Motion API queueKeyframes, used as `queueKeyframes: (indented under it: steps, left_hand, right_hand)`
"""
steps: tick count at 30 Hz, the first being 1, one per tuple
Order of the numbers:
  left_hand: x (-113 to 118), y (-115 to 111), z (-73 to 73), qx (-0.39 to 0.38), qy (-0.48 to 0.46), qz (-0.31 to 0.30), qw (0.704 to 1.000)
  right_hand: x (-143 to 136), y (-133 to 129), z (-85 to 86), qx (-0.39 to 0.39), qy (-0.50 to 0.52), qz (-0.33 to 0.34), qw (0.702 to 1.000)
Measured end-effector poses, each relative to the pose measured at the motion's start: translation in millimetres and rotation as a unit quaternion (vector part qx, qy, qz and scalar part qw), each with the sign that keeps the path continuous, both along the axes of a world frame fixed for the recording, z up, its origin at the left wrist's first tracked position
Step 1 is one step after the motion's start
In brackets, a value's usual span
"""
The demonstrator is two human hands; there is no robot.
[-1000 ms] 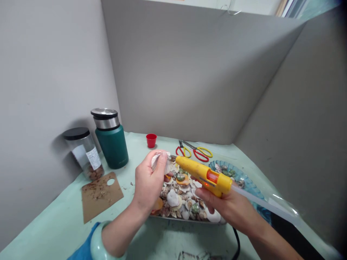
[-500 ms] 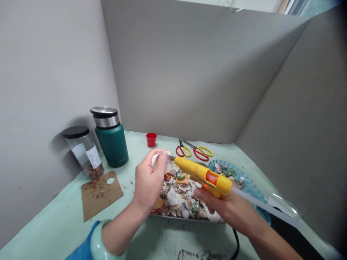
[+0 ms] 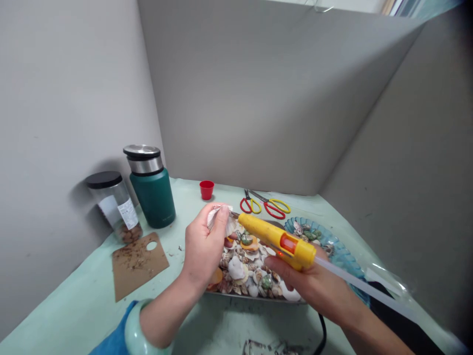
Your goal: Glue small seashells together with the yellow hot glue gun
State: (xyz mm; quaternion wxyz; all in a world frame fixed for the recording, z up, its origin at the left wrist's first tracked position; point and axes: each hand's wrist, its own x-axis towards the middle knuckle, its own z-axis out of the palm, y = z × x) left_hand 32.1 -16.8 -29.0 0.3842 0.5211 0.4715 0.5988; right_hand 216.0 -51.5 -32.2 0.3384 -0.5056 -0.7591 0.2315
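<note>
Pinched between the thumb and fingers of my left hand [image 3: 207, 244] is a white ribbed seashell [image 3: 231, 224]. My right hand [image 3: 308, 281] is wrapped round a yellow hot glue gun [image 3: 275, 239], whose small orange light glows. A long translucent glue stick [image 3: 364, 286] sticks out of its back end. The gun's nozzle points left, at the shell's edge; whether it touches cannot be made out. Under both hands lies a tray [image 3: 254, 299] full of mixed shells, snail shells and green glossy pieces. My right fingers on the grip are partly hidden behind the gun.
At the left stand a green flask [image 3: 152, 192], a black-lidded jar [image 3: 118, 209] and a brown cardboard piece [image 3: 138, 268] with crumbs. Behind are a red cup [image 3: 207, 190] and two scissors [image 3: 275, 207]. A blue dish [image 3: 345, 261] sits right; a black cord [image 3: 323, 330] hangs in front.
Almost nothing differs. Both hands, the seashell and the glue gun hold nearly the same position, with only a very slight shift of the whole view.
</note>
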Motion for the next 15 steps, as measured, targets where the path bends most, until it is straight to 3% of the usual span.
queueKeyframes:
  steps: [15]
  left_hand:
    - [0.3,-0.2,-2.0,0.008,0.014,0.009,1.000]
  right_hand:
    - [2.5,0.1,-1.0,0.001,-0.013,-0.020,1.000]
